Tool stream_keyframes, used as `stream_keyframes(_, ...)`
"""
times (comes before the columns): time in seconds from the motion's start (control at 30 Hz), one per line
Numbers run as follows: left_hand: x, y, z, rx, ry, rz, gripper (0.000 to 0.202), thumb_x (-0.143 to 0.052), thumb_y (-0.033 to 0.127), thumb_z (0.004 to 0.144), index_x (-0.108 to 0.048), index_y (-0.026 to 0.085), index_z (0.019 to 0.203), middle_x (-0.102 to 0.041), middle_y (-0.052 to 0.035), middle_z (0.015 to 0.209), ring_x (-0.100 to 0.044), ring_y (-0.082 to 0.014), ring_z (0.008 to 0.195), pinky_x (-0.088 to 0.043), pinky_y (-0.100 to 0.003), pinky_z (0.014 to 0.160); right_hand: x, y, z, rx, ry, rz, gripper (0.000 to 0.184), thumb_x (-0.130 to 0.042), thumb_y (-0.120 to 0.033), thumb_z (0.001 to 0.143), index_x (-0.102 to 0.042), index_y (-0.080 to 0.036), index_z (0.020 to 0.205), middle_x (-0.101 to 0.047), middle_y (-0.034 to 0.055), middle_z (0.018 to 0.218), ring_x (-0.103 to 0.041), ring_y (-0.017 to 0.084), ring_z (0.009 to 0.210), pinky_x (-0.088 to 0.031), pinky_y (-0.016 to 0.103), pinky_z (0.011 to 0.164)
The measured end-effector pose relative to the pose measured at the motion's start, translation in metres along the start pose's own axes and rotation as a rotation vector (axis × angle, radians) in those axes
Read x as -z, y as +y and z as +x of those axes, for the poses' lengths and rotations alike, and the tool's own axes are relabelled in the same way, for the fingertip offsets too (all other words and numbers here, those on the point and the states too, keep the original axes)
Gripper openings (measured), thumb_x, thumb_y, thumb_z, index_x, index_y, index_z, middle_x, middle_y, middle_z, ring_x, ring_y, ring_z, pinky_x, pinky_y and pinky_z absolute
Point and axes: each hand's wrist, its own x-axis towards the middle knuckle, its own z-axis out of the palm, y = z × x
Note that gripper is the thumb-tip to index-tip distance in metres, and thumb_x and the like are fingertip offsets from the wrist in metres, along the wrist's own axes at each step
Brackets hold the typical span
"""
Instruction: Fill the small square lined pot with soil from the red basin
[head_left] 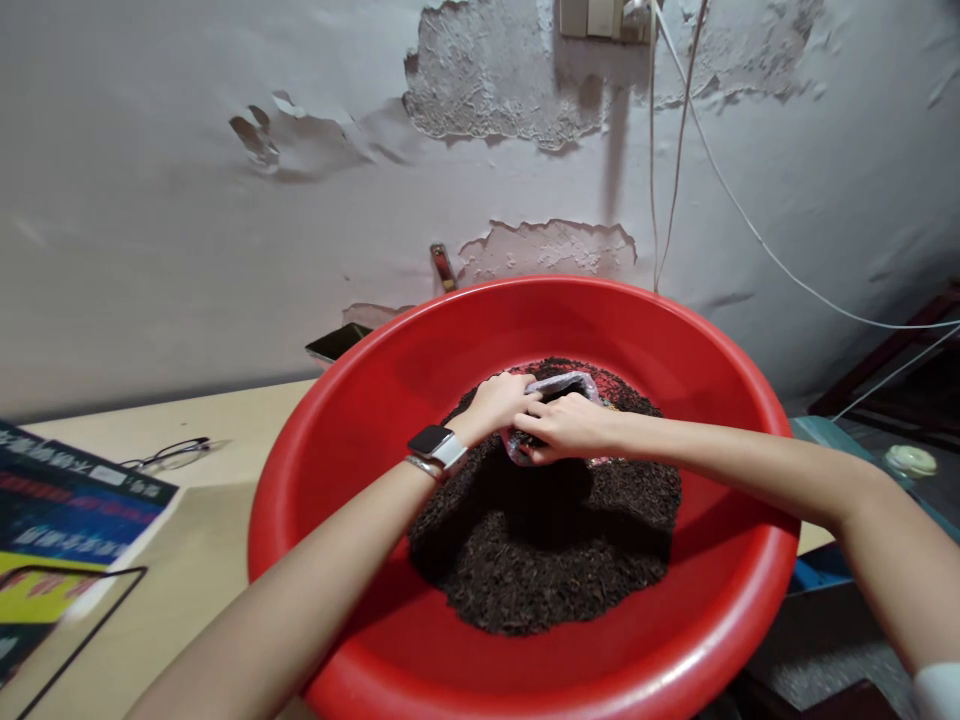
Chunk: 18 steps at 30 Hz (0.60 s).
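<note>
A pale tabletop (251, 425) carries a large red basin (268, 500), which covers much of it. Left of the basin lie a pair of glasses (196, 445) and, nearer the left edge of view, a printed booklet (82, 510) with dark, blue and yellow areas.

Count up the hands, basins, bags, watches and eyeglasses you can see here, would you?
Hands: 2, the left hand and the right hand
Basins: 1, the red basin
Bags: 1, the bag at the hands
Watches: 1, the watch
Eyeglasses: 1 pair, the eyeglasses
Total: 6
</note>
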Motion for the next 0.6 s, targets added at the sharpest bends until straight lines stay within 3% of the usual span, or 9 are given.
stream_keyframes(0.17, 0.000, 0.000, -0.002, -0.016, 0.042, -0.009, 0.035, -0.040, 0.036, 0.091, -0.067, 0.023, 0.107, -0.071, -0.0096, 0.106, -0.066, -0.0276, 0.099, -0.048, -0.032, 0.078, -0.018, 0.003, 0.003, -0.029, -0.095, 0.023, 0.035, -0.040, -0.040, 0.096, -0.050, -0.017, 0.121, -0.063, 0.0117, 0.109, -0.064, 0.020, 0.076, -0.036, 0.026, 0.052)
stream_keyframes(0.4, -0.001, -0.001, 0.001, -0.012, 0.032, 0.007, 0.037, -0.039, 0.036, 0.089, -0.067, 0.021, 0.108, -0.070, -0.0109, 0.111, -0.065, -0.0307, 0.102, -0.049, -0.034, 0.079, -0.018, 0.005, 0.004, -0.058, -0.126, 0.024, 0.034, -0.039, -0.035, 0.098, -0.048, -0.016, 0.124, -0.061, 0.0134, 0.114, -0.065, 0.021, 0.083, -0.044, 0.029, 0.062)
stream_keyframes(0.5, -0.001, -0.002, 0.001, -0.014, 0.027, -0.004, 0.038, -0.038, 0.034, 0.088, -0.068, 0.021, 0.108, -0.071, -0.0108, 0.110, -0.065, -0.0304, 0.102, -0.049, -0.034, 0.079, -0.018, 0.010, 0.004, -0.033, -0.120, 0.034, 0.033, -0.040, -0.029, 0.097, -0.048, -0.014, 0.126, -0.058, 0.0152, 0.120, -0.063, 0.023, 0.096, -0.047, 0.030, 0.067)
stream_keyframes(0.6, 0.000, -0.001, -0.001, -0.015, 0.031, -0.001, 0.038, -0.037, 0.033, 0.089, -0.067, 0.022, 0.108, -0.070, -0.0107, 0.111, -0.064, -0.0301, 0.104, -0.049, -0.034, 0.080, -0.018, 0.015, 0.004, -0.009, -0.116, 0.050, 0.031, -0.047, -0.024, 0.094, -0.050, -0.012, 0.123, -0.058, 0.0166, 0.123, -0.058, 0.025, 0.111, -0.047, 0.036, 0.083)
